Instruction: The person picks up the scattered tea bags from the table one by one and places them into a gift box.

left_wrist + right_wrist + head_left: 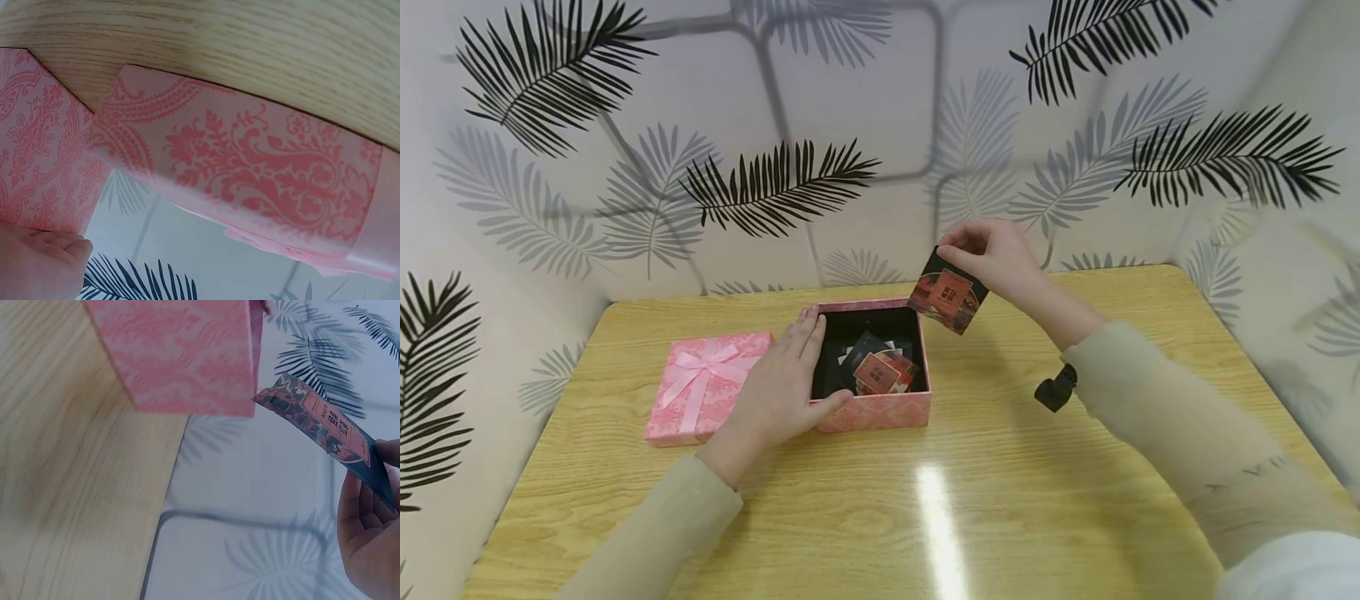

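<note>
My right hand (992, 254) pinches a flat black packet (949, 292) by its upper edge, raised beyond the right rim of a pink box. Its printed side bears an orange-red label; in the right wrist view the packet (325, 428) tilts between thumb and fingers. The open pink patterned box (880, 412) has a black inside, where several similar packets (878, 373) lie in a loose pile. My left hand (782, 379) rests on the box's left rim, its fingers extended and the thumb along the front rim. In the left wrist view that hand (40, 262) touches the box wall (44, 144).
A pink lid (709, 383) with a ribbon bow lies on the wooden table (850, 508) left of the box, partly behind my left hand. A leaf-patterned backdrop (880, 100) stands at the table's back and sides. Something small and black (1056, 389) sits at my right wrist.
</note>
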{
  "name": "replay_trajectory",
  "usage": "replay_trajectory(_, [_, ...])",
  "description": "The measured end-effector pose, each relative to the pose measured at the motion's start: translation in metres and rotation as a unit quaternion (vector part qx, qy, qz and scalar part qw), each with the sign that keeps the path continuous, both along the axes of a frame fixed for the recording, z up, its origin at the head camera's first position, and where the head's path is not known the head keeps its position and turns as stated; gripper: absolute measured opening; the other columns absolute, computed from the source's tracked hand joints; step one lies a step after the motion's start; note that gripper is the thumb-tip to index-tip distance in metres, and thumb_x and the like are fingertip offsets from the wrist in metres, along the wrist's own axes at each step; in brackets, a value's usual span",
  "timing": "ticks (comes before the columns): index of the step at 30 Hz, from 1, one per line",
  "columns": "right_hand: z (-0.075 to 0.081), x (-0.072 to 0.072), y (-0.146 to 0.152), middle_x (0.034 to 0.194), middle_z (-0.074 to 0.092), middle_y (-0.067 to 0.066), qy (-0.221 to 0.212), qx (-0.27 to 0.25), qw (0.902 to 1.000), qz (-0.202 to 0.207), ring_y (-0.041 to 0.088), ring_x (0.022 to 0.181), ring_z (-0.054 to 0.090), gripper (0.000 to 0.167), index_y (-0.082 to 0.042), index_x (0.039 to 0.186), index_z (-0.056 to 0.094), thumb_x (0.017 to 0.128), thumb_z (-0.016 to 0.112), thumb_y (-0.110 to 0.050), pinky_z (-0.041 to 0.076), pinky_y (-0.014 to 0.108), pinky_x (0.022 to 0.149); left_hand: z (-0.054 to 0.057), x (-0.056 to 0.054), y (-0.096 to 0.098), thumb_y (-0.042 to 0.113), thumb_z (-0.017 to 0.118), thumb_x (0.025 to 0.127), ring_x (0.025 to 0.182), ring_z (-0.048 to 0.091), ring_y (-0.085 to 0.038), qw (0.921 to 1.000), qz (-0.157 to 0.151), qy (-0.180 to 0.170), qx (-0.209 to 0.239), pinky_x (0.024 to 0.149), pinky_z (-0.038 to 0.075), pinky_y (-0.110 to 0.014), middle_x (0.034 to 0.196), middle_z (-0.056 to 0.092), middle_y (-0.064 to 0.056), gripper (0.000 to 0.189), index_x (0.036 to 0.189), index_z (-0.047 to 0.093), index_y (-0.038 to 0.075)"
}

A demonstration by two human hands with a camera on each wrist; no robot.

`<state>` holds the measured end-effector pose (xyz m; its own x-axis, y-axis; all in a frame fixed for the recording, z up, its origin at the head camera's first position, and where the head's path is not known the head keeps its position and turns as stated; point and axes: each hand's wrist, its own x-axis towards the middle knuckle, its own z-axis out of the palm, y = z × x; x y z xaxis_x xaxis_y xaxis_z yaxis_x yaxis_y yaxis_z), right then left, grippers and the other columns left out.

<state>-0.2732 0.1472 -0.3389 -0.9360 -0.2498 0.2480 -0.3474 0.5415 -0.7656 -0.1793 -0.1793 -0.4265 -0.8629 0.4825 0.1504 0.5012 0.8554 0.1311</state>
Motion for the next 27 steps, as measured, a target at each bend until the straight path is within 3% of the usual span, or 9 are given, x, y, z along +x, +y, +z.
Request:
replay_trajectory(6, [0.005,0.001,-0.029,0.096,0.075,0.01,0.004,-0.023,0.999,0.039,0.003,0.074,0.062,0.016,-0.001,0.11,0.078,0.101,0.073,-0.015,0.05,0.019,0.069,-0.001,-0.001,0.0,0.066,0.058,0.096,0.165,0.023,-0.037,1.0,-0.001,0.001,0.005,0.133,0.027,-0.05,0.176,0.019,-0.022,0.107,0.167,0.02,-0.005])
replay_trajectory(12, [-0.001,0.005,-0.056,0.094,0.076,0.013,0.006,-0.028,0.9966,0.077,0.005,0.072,0.06,0.014,0.0,0.106,0.078,0.1,0.074,-0.012,0.048,0.02,0.069,-0.001,0.0,0.0,0.064,0.061,0.097,0.164,0.025,-0.038,1.0,0.001,0.006,0.008,0.133,0.028,-0.051,0.176,0.02,-0.024,0.106,0.166,0.022,-0.007])
replay_trajectory(27, [-0.039,0.012,-0.086,0.096,0.075,0.013,-0.031,-0.001,0.9927,0.117,0.012,0.075,0.063,0.011,-0.001,0.104,0.078,0.1,0.073,-0.011,0.05,0.023,0.071,-0.002,-0.001,0.0,0.064,0.063,0.097,0.163,0.026,-0.038,0.9999,0.004,0.007,0.011,0.133,0.028,-0.051,0.175,0.021,-0.025,0.106,0.166,0.022,-0.007])
